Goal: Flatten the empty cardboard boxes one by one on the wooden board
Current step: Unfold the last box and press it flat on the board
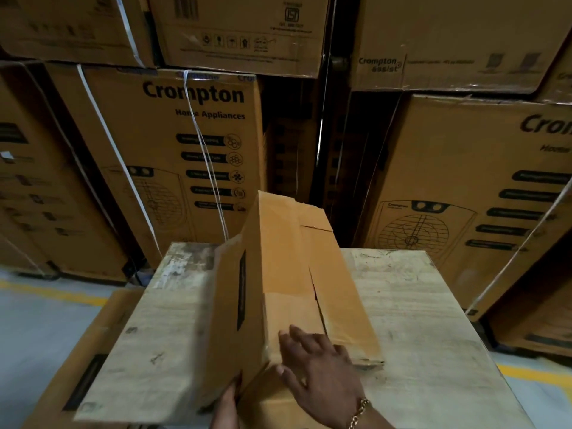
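Right hand [322, 366], fingers spread flat, presses tall brown cardboard box [278, 258]; left hand [228, 402] grip unclear. Uneven push may skid box off pale wooden board [418, 305].

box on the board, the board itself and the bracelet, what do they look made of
Box: brown cardboard, matte; creased folds and a torn seam show it. Board: likely wood, pale, unvarnished and scuffed, with grain streaks. Bracelet: gold-coloured metal chain by its shiny links; real gold or plating cannot be told.
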A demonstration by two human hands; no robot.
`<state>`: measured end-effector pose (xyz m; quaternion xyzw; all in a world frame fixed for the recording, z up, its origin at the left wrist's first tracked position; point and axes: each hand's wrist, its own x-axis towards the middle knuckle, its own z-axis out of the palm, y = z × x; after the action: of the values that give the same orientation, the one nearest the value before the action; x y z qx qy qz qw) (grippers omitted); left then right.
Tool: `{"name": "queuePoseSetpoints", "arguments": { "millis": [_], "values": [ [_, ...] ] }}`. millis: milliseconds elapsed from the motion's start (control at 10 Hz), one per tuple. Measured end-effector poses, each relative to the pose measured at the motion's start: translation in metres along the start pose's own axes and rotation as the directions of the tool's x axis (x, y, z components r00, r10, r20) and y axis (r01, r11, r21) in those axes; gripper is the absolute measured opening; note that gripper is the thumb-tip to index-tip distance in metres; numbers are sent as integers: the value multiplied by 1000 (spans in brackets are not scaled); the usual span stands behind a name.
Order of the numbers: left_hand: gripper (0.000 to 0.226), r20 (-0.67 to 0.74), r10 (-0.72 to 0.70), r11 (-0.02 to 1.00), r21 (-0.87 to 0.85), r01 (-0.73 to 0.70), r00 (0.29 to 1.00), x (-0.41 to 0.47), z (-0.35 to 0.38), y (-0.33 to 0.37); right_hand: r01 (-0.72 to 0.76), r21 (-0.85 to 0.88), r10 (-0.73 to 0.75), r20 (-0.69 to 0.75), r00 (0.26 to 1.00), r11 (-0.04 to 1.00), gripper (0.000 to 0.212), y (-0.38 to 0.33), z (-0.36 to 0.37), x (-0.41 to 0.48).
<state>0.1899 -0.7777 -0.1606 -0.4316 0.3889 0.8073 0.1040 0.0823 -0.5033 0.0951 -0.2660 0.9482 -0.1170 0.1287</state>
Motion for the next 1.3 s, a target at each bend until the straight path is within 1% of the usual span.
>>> {"name": "queuePoseSetpoints", "arguments": {
  "millis": [100, 200, 300, 400, 500, 600, 700, 800, 900, 1000, 1100, 1200, 1300],
  "values": [
    [59, -157, -73, 985, 141, 96, 985, -13, 20, -75, 113, -47, -113, 12, 994, 992, 65, -4, 24, 7],
    [69, -213, -282, 959, -72, 273, 935, -46, 103, 37, 199, -41, -197, 53, 979, 979, 63, -7, 39, 19],
    [63, -156, -38, 989, 134, 59, 987, -83, 128, 47, 170, -8, -170, 41, 985, 985, 59, -4, 32, 29],
    [83, -210, 324, 874, 441, -206, 922, -103, 136, 81, 32, -40, -34, -41, 999, 999, 66, 12, 23, 44],
    [92, 129, 689, 252, 880, -403, 713, -109, 145, 105, -195, -83, 197, 14, 980, 977, 95, 32, 19, 60],
    [110, 491, 443, -300, 869, -392, 750, -106, 173, 129, -313, -88, 322, 120, 939, 946, 120, 36, 23, 75],
    [132, 501, 195, -458, 806, -374, 843, -91, 195, 145, -352, -95, 362, 142, 921, 931, 122, 30, 28, 86],
    [138, 425, 131, -527, 795, -301, 896, -78, 206, 153, -363, -91, 372, 126, 919, 927, 110, 31, 26, 93],
    [138, 424, 128, -585, 762, -277, 897, -79, 218, 158, -349, -115, 359, 86, 929, 930, 104, 30, 25, 94],
    [140, 432, 148, -624, 739, -255, 890, -79, 224, 158, -286, -70, 283, -54, 958, 956, 74, 35, 11, 95],
    [143, 450, 185, -626, 740, -248, 874, -78, 222, 157, -192, -16, 188, -150, 971, 981, 48, 43, -4, 90],
    [147, 469, 211, -610, 749, -259, 858, -78, 218, 158, -55, -65, 39, -230, 973, 996, 32, 48, -5, 82],
    [148, 479, 231, -606, 752, -260, 847, -79, 217, 158, 21, 132, 22, -317, 948, 991, 23, 67, -7, 76]
  ]
}}
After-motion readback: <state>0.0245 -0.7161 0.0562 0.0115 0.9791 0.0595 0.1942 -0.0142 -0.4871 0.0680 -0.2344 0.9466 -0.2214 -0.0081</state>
